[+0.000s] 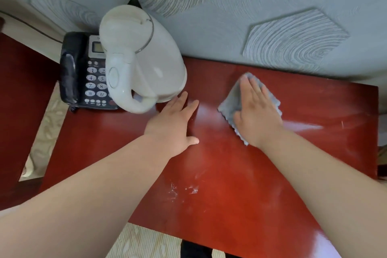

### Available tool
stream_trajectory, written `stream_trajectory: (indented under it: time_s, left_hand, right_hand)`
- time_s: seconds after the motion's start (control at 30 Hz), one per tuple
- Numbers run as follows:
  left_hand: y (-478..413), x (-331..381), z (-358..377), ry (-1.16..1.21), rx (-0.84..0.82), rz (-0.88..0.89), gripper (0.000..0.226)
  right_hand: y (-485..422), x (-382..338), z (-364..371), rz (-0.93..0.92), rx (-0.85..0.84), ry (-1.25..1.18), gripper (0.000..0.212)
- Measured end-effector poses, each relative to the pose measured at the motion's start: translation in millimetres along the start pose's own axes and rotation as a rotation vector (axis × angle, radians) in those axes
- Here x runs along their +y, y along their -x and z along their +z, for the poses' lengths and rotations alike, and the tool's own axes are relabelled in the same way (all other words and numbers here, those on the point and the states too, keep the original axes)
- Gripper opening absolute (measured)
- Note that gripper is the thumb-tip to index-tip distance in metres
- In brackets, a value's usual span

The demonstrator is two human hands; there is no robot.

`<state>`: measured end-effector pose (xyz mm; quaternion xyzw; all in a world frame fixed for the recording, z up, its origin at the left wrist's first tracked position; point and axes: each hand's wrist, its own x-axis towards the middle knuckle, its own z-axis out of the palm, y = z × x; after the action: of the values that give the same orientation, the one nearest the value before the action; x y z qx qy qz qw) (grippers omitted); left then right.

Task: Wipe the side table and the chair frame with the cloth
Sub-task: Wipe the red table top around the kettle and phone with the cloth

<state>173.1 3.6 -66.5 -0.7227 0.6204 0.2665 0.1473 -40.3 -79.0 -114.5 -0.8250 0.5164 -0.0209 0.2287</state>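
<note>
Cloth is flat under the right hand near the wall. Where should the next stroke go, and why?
Probably pull the cloth under the right hand back toward the near edge of the side table: white smears show there, and nothing stands in that path.

Left hand [173, 120], right hand [258, 111] bare; forearms [100, 190] bare, uncovered to frame edge.

I have 1 camera, worn on my head. It looks forward and down from close above my arms. My left hand [173, 120] and right hand [256, 109] lie near the middle. Under my fingers [251, 88] the side table [230, 174] fills the lower view; past them stands the wall [251, 6].
</note>
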Motion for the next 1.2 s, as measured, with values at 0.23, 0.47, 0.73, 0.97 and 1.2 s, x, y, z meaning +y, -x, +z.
stream_trajectory:
  time_s: [0.23,0.47,0.73,0.97,1.2]
  left_hand:
    - [-2.4,-3.8,10.4,0.053,0.041,0.009,0.106]
    - [-1.8,-2.8,9.1,0.067,0.017,-0.005,0.104]
    - [-4.2,-7.8,14.4,0.066,0.037,0.004,0.104]
    - [1.1,-9.1,14.6,0.074,0.118,0.023,0.098]
    - [31.0,-30.0,31.3,0.056,0.291,-0.055,0.101]
  right_hand:
    - [-50.4,-10.3,17.5,-0.195,0.003,0.287,0.078]
    - [35.2,17.4,16.7,-0.539,-0.152,0.39,0.078]
    - [-73.7,-29.9,23.8,-0.247,-0.004,0.314,0.071]
    - [26.4,-12.9,31.6,-0.426,-0.065,0.325,0.069]
    - [37.3,-41.5,43.5,-0.175,-0.002,0.272,0.067]
